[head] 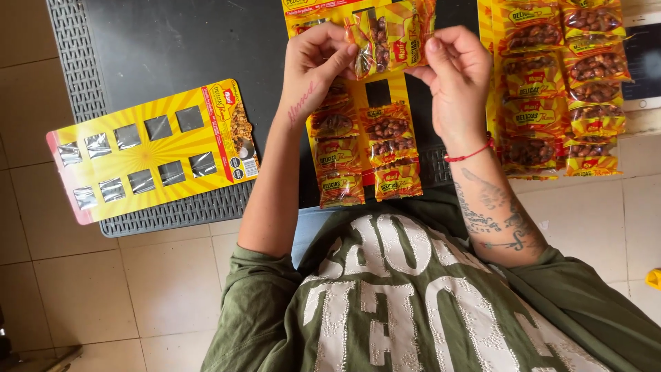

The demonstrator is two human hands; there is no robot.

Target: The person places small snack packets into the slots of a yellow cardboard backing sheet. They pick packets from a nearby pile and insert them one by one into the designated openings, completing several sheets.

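1. Head view: your left hand (313,69) and right hand (451,79) both pinched one small peanut packet (389,41), fingers clenched on its left and right edges, thumbs on the near face. It was held up above the middle card (377,93), not resting on it.
2. Head view: that card lay on the dark worktop (172,41) and already carried two columns of packets (365,155) below your hands. A bare slot showed between your wrists, so that looked like the place to fill; you did well to keep the packet square to the columns before pressing it down.
3. Head view: you would have gripped better by the sealed edges only, since squeezing the middle could crush the nuts or wrinkle the film.
4. Head view: a full card (561,86) lay to your right and an empty card (148,148) with bare adhesive squares to your left, hanging partly off the worktop edge. That one seemed likely to slip; it wanted pushing further on.
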